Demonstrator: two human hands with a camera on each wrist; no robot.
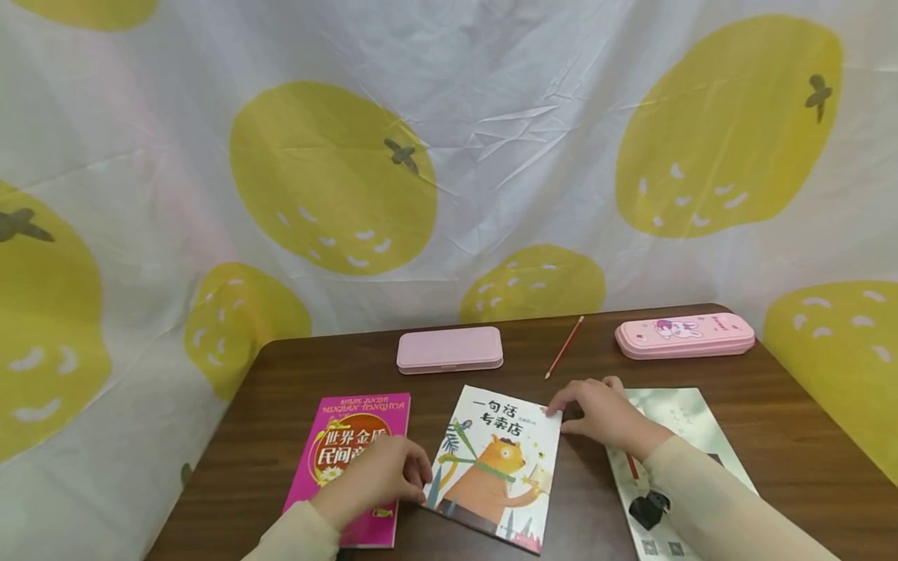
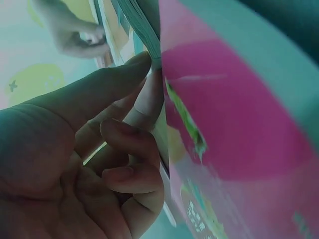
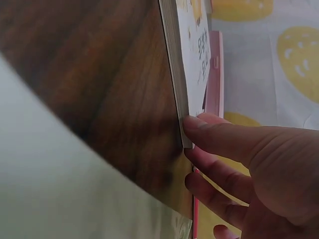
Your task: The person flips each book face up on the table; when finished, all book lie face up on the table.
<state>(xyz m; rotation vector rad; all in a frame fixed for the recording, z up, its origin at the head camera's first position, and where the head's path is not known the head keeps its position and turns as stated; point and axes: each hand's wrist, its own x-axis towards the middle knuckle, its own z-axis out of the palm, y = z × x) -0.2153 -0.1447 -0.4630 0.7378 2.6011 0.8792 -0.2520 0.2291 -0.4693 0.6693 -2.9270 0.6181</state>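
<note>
A white picture book (image 1: pixel 501 467) with an orange bear on its cover lies between my two hands, slightly turned. My right hand (image 1: pixel 599 413) pinches its upper right corner; the right wrist view shows the thumb (image 3: pixel 219 134) on the page edge. At the lower left corner my left hand (image 1: pixel 382 475) pinches the book between thumb (image 2: pixel 107 87) and forefinger, its other fingers curled. Under the left hand and wrist, partly hidden, is a magenta book (image 1: pixel 354 436). A pale green book (image 1: pixel 680 417) lies beneath the right forearm, which covers part of its cover.
Towards the back of the brown wooden table (image 1: pixel 337 366) are a plain pink pencil case (image 1: pixel 449 348), a red pencil (image 1: pixel 564 348) and a pink pencil case with a rabbit picture (image 1: pixel 684 335). A white curtain (image 1: pixel 491 156) with yellow fruit prints hangs behind the table.
</note>
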